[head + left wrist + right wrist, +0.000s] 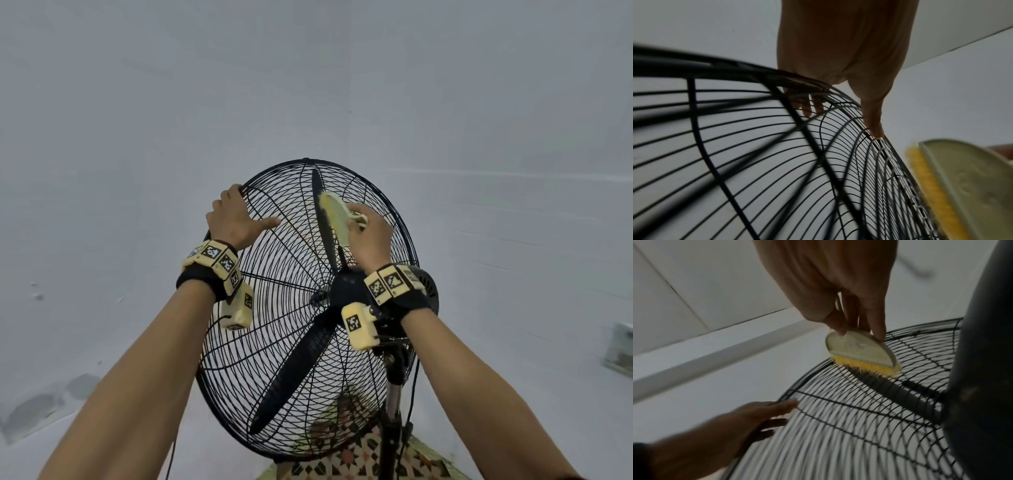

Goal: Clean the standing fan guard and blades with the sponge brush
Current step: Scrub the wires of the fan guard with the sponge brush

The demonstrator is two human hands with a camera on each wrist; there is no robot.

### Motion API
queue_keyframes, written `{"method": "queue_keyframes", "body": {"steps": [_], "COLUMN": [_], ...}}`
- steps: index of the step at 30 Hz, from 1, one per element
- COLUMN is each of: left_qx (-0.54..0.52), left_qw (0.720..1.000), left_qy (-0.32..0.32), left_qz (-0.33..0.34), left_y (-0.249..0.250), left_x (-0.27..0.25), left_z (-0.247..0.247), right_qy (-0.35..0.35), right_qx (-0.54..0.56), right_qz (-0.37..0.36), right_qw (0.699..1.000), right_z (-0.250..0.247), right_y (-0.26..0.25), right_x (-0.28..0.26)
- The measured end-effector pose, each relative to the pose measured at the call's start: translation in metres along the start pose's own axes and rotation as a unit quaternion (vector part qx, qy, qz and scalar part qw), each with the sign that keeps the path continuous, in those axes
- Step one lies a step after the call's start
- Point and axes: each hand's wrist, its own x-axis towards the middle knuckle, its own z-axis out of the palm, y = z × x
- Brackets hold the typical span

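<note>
A black standing fan faces the wall, and I see its wire guard (267, 342) from the rear, with dark blades (294, 370) inside. My left hand (233, 219) grips the guard's rim at the upper left. Its fingers (807, 107) curl over the rim and its thumb (873, 120) lies along the wires. My right hand (371, 240) holds a pale green brush (337, 216) with yellow bristles. In the right wrist view the brush (857, 352) presses its bristles onto the guard (838, 418), over the upper blade (900, 391).
The fan's motor housing (982, 369) bulks close beside my right wrist. Its pole (394, 418) and a cable run down to a patterned tiled floor (359, 459). A plain white wall stands behind the fan, with a small box (620, 346) at the right.
</note>
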Motion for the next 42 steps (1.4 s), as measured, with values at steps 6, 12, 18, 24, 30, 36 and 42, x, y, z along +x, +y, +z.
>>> {"method": "queue_keyframes", "body": {"steps": [6,12,18,24,30,36,42], "left_qx": [0.004,0.002,0.002,0.001,-0.001,0.005,0.002], "left_qw": [1.000,1.000,1.000,1.000,1.000,1.000,1.000], "left_qy": [-0.001,0.000,-0.004,-0.007,-0.007,-0.008,-0.005], "left_qz": [-0.012,0.000,-0.014,-0.006,-0.013,-0.005,-0.012], "left_y": [-0.006,0.003,-0.007,0.004,-0.007,0.004,-0.005], "left_x": [0.001,-0.002,0.000,-0.003,-0.001,-0.003,-0.002], "left_z": [-0.002,-0.001,-0.003,-0.002,-0.004,-0.003,-0.005], "right_qy": [-0.135,-0.018,-0.154,-0.053,-0.125,-0.051,-0.074], "right_qx": [-0.015,-0.034,0.002,-0.064,-0.009,-0.013,0.024], "right_qz": [-0.065,0.009,-0.037,0.003,-0.017,0.009,0.013], "right_qw": [0.989,0.999,0.987,0.997,0.992,0.999,0.997], "right_z": [0.011,0.002,0.003,0.003,0.004,0.010,0.006], "right_y": [0.004,0.006,0.009,0.010,0.018,0.017,0.023], "right_x": [-0.021,-0.010,-0.020,-0.017,-0.027,-0.027,-0.031]}}
